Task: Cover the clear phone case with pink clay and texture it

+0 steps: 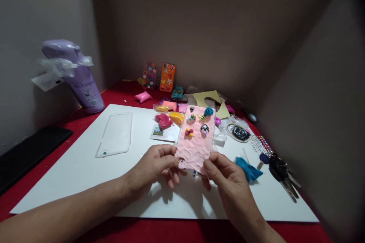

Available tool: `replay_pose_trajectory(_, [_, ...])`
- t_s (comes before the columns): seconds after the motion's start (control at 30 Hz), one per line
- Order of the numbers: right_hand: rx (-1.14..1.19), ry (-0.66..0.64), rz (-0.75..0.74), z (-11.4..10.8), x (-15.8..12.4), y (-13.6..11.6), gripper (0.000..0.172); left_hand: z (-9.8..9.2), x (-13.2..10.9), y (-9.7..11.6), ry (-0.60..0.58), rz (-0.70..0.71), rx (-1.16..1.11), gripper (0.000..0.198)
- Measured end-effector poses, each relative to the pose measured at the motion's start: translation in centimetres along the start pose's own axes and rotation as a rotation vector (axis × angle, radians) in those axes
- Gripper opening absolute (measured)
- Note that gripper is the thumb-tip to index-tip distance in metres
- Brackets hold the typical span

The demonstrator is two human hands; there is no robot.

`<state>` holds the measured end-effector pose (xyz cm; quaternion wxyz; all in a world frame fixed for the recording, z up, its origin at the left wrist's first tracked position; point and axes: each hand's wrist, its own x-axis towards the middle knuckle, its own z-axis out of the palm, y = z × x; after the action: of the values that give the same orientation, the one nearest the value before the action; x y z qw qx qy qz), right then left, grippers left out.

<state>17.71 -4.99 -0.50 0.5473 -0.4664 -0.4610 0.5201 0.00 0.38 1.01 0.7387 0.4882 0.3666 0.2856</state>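
Note:
A phone case (196,144) spread with wavy pink clay is tilted up in front of me, above the white board. Small clay shapes in blue, yellow, red and black-and-white sit on its upper half, and a camera cutout shows at its top left corner. My left hand (162,163) pinches the lower left edge between thumb and fingers. At the lower right corner, my right hand (228,178) grips it with the thumb on the front. Flat on the board to the left lies a clear phone case (116,134). A blue clay packet (249,169) is beside my right hand.
Behind the held case are red (163,121) and yellow clay packets and cut yellow paper (207,98). Two decorated cases, one orange (167,77), lean at the back. Keys (282,174) and gem stickers (261,145) lie right; a purple bottle (85,85) stands left.

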Motion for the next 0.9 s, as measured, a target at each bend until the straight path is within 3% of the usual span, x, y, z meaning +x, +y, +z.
replay_pose_trajectory(0.9, [0.06, 0.029, 0.006, -0.2, -0.13, 0.21, 0.016, 0.1, 0.04, 0.3, -0.036, 0.005, -0.025, 0.021])
